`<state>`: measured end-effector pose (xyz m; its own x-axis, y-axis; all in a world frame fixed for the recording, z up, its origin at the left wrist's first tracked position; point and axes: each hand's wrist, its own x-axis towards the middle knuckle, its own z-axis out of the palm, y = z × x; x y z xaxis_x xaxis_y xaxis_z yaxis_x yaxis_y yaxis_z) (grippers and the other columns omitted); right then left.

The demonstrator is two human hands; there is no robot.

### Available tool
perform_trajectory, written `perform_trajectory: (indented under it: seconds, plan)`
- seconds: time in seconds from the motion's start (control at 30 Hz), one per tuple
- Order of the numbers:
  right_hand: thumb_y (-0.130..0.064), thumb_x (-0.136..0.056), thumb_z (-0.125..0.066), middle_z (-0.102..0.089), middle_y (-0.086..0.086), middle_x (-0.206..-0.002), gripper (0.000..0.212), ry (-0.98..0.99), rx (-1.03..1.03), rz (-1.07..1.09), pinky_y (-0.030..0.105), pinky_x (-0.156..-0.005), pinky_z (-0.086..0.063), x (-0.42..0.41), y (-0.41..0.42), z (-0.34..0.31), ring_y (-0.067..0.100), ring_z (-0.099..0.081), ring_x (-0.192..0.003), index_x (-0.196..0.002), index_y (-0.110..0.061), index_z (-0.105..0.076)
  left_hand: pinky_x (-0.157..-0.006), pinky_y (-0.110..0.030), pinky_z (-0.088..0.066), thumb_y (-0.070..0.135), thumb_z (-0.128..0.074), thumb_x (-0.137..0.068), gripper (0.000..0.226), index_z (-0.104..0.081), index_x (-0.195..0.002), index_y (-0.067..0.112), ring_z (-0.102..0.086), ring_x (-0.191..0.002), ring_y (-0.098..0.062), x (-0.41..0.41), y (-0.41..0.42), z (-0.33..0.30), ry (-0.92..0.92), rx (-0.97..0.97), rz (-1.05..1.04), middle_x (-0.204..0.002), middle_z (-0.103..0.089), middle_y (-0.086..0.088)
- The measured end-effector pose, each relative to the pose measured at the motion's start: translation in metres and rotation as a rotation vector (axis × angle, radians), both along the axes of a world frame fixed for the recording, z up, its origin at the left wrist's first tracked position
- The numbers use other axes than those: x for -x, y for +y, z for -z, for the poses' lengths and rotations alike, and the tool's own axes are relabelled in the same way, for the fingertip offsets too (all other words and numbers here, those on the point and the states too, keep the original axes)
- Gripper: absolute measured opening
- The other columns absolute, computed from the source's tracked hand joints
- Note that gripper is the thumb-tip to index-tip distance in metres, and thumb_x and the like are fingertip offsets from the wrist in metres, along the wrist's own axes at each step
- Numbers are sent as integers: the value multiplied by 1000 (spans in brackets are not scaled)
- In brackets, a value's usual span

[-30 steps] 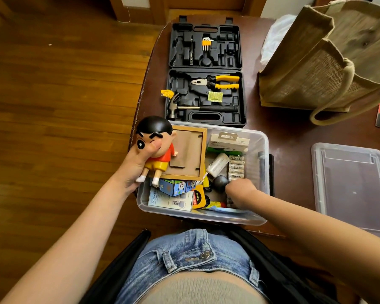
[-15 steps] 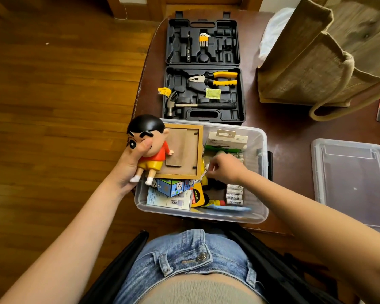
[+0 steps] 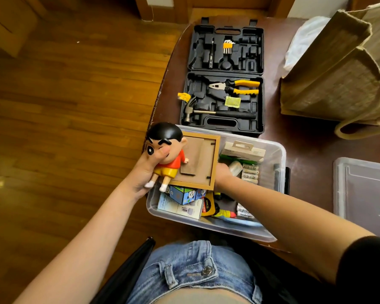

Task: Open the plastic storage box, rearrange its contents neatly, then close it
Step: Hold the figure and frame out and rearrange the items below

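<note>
The clear plastic storage box [image 3: 280,156] sits open at the near table edge with its clear lid [image 3: 364,189] laid off to the right, so opening is done, while sorting looks half-finished and closing remains. Inside lie a blue printed carton [image 3: 185,194] and white batteries [image 3: 249,172] beneath a wooden picture frame [image 3: 201,161], still jumbled. The left hand [image 3: 147,172] keeps its fingers clamped around the black-haired cartoon figurine [image 3: 167,150]; the right hand [image 3: 223,172] has moved from the batteries to the frame's edge, its finger state hidden.
</note>
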<state>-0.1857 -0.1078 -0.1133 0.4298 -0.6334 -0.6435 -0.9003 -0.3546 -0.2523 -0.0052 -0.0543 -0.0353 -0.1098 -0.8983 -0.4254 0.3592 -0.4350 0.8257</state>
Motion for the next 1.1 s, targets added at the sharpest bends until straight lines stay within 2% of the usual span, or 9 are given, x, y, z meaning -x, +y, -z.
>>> perform_trajectory:
  seconds: [0.13, 0.33, 0.5, 0.6, 0.73, 0.83, 0.9, 1.0, 1.1]
  plan:
    - [-22, -93, -54, -58, 10, -121, 26, 17, -52, -47, 32, -90, -45, 0, -4, 1, 27, -54, -113, -116, -10, -57, -55, -23, -54, 61, -84, -45, 110, -47, -134, 9, -66, -71, -14, -2, -2, 2, -57, -28, -20, -113, -56, -26]
    - [-18, -93, -54, -54, 15, -129, 35, 45, -197, -103, 35, -99, -42, -1, -10, -5, 28, -51, -114, -126, -7, -53, -42, -15, -48, 58, -83, -51, 100, -49, -132, 9, -62, -45, -5, -2, 0, -2, 20, -32, -10, -95, -67, -18]
    - [-9, -90, -56, -61, 11, -95, 27, 7, -401, -70, 31, -83, -43, 6, -17, -9, 20, -49, -89, -115, 0, -59, -51, -19, -53, 62, -82, -49, 74, -65, -108, 20, -67, -59, -9, -6, 0, -1, 104, -46, -75, -82, -73, -5]
    - [-7, -87, -58, -69, 15, -105, 19, 27, -438, -89, 37, -90, -50, 15, -19, -6, 27, -64, -93, -103, 2, -66, -59, -22, -57, 63, -82, -49, 65, -74, -101, 25, -70, -72, -10, -8, -1, -1, 145, -45, -89, -88, -74, -3]
    - [-5, -85, -60, -66, 7, -93, 12, -6, -431, -77, 28, -73, -49, 19, -23, -7, 18, -59, -85, -84, -15, -67, -61, -22, -57, 62, -81, -51, 59, -75, -98, 26, -71, -72, -12, -7, -1, -3, 167, -42, -68, -89, -74, -3]
    - [-5, -85, -60, -69, 8, -101, 17, 0, -446, -48, 24, -68, -49, 20, -24, -6, 20, -64, -89, -98, -8, -70, -61, -24, -56, 64, -82, -47, 66, -74, -100, 28, -67, -66, -14, -9, -2, -1, 148, -67, -84, -93, -73, -6]
    - [-6, -86, -61, -69, 8, -98, 13, 2, -471, 13, 19, -58, -50, 21, -23, -2, 16, -66, -76, -96, -7, -68, -63, -23, -56, 64, -82, -46, 63, -75, -99, 31, -68, -71, -13, -8, -2, 0, 159, -63, -91, -94, -73, -5]
    - [-14, -91, -58, -69, 13, -98, 15, -37, -320, 137, 23, -51, -49, 21, -17, 6, 16, -61, -62, -99, -4, -64, -67, -26, -57, 60, -83, -49, 67, -70, -106, 27, -71, -80, -16, -6, -1, 0, 201, -51, -123, -93, -73, -7]
    - [-16, -90, -55, -68, 12, -104, 19, -115, -44, 235, 32, -64, -49, 23, -4, 13, 27, -63, -83, -107, -11, -63, -74, -31, -57, 56, -84, -51, 77, -59, -115, 22, -71, -88, -19, -4, -1, -1, 234, -48, -130, -95, -73, -9]
